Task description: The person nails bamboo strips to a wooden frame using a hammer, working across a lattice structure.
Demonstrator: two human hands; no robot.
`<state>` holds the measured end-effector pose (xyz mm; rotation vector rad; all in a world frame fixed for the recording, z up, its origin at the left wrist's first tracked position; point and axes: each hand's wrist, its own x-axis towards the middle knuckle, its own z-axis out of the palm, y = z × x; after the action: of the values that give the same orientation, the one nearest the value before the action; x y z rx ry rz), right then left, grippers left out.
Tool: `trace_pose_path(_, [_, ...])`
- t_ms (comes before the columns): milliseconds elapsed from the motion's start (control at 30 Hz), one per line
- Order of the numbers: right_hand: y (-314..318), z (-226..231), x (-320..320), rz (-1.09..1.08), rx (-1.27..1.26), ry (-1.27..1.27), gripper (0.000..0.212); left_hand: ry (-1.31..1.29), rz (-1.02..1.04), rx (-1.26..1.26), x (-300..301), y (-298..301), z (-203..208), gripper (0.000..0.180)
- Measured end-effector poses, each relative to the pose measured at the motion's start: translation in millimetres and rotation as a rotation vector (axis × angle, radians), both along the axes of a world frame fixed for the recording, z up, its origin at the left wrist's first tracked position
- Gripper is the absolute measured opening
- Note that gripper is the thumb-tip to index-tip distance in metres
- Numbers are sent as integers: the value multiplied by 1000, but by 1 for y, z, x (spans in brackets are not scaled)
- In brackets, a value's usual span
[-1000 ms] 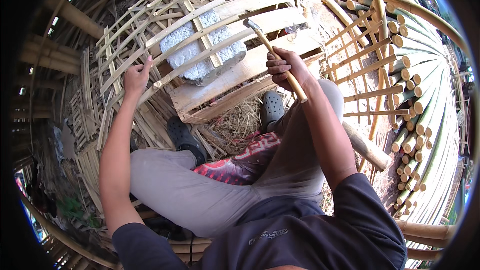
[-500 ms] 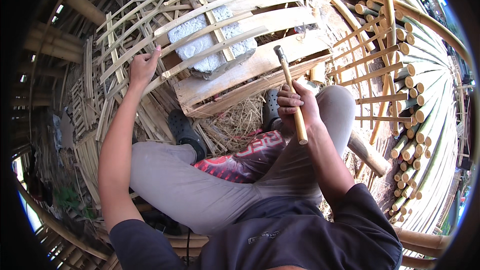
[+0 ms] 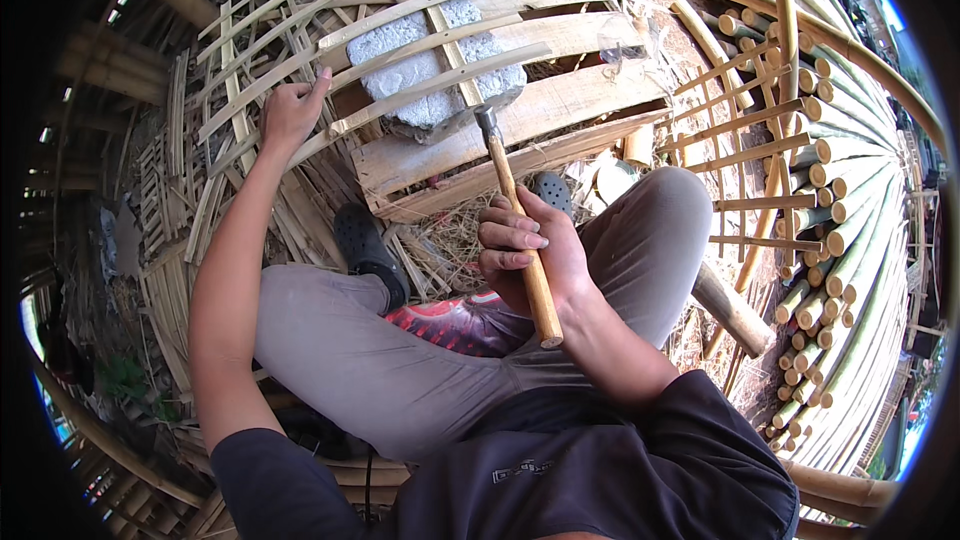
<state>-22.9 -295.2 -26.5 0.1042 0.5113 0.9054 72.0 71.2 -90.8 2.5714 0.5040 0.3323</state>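
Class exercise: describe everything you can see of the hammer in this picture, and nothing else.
The hammer has a long, pale wooden handle and a small dark metal head. The right hand grips the handle in its lower half, leaving the butt end sticking out below the fist. It points up and slightly left, with the head at the front edge of the wooden pallet, beside the grey stone under bamboo strips. Whether the head touches the wood cannot be told.

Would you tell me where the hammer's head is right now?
In the head view, the hammer head sits centre-top, against the wooden pallet just below the grey stone, gripped by the right hand.
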Motion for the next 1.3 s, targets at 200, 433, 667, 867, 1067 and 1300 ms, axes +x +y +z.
trace_pose_path(200, [0, -19, 13, -43, -7, 147, 41, 22, 14, 43, 1, 5, -4, 72])
trace_pose_path(433, [-7, -20, 14, 39, 5, 93, 38, 91, 15, 26, 3, 2, 4, 71])
trace_pose_path(667, [-14, -24, 16, 85, 112, -84, 34, 52, 6, 34, -1, 2, 6, 70])
trace_pose_path(867, [-16, -27, 24, 15, 1, 118, 34, 112, 31, 27, 7, 7, 7, 67])
trace_pose_path(1067, [-27, -49, 25, 138, 176, -139, 35, 90, 38, -1, -2, -1, 12, 68])
trace_pose_path(1300, [-29, -55, 25, 127, 112, -185, 34, 49, 40, 28, -4, -12, 16, 74])
